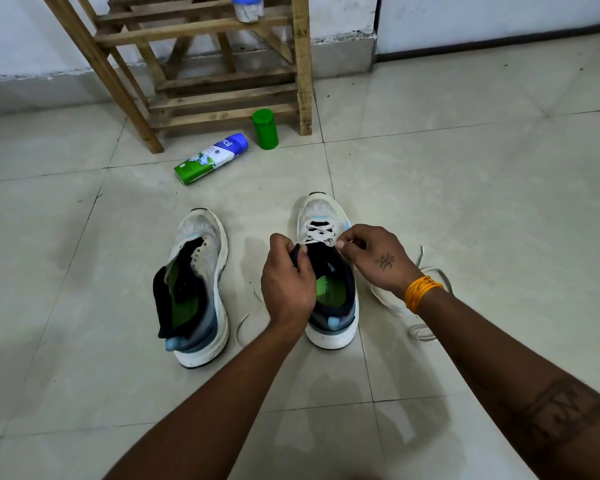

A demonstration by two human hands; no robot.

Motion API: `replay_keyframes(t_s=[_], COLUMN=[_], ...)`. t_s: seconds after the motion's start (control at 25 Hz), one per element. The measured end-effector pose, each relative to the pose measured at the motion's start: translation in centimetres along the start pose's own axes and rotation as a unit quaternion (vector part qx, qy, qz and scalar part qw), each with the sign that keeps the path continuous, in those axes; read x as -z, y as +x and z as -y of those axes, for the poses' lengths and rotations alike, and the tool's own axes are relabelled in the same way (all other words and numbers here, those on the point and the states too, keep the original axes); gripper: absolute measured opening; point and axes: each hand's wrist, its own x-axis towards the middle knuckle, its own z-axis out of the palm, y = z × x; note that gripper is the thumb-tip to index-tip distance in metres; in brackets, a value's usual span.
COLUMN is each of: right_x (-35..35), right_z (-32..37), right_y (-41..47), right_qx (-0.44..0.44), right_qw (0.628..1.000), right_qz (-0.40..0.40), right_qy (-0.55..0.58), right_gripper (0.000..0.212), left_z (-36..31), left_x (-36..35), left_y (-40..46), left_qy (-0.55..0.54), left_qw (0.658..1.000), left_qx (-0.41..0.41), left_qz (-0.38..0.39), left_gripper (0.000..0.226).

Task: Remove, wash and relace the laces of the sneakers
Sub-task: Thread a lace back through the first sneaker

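While toes point away, hands (321,261) on laced sneaker (329,271).

Wooden rack (222,74), green jar (265,129), bottle (211,158) — lying flat

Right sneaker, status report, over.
Left hand grips tongue; right hand pinches lace. Right sneaker laced low only. Nothing in the way.

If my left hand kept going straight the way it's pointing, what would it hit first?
Probably the crossed white lace on the right sneaker, just beyond the left hand; depth is hard to judge.
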Motion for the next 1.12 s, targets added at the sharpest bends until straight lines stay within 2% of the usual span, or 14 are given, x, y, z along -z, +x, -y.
replay_keyframes(t_s=[0.08,0.2,0.4,0.56,0.72,0.84,0.92,1.04,1.12], right_x=[-0.4,-0.7,-0.1,1.6,3.2,4.0,4.3,4.3,4.1], right_z=[-0.1,-0.1,0.6,1.9,4.4,6.4,7.2,7.6,7.6], right_y=[-0.1,-0.3,-0.3,-0.8,-1.6,-2.4,-3.0,-3.6,-3.6], right_qx=[-0.014,-0.079,-0.112,-0.108,-0.083,-0.069,-0.061,-0.069,-0.07], right_qw=[0.999,0.987,0.971,0.961,0.955,0.947,0.94,0.932,0.937], right_qz=[-0.026,-0.069,-0.075,-0.074,-0.054,-0.028,-0.012,0.006,0.025], right_qy=[0.023,0.123,0.197,0.244,0.28,0.311,0.336,0.355,0.342], right_gripper=[0.015,0.02,0.018,0.011,0.009,0.01,0.011,0.012,0.016], left_z=[-0.1,-0.1,-0.1,-0.7,-3.2,-4.5,-4.6,-4.6,-5.1], left_x=[0.0,-0.1,0.0,0.7,0.8,0.7,1.2,2.3,3.2], left_y=[0.0,-0.1,-0.1,1.0,2.7,3.4,3.8,4.3,4.3], left_qy=[0.004,0.004,-0.003,0.026,0.118,0.145,0.111,-0.02,-0.093], left_qw=[1.0,1.0,1.0,0.997,0.97,0.95,0.956,0.98,0.981], left_qx=[0.005,0.015,0.019,-0.072,-0.163,-0.206,-0.21,-0.144,-0.112], left_qz=[0.0,-0.001,0.012,0.016,0.134,0.183,0.172,0.136,0.124], left_gripper=[0.022,0.023,0.023,0.023,0.041,0.021,0.011,0.013,0.011])
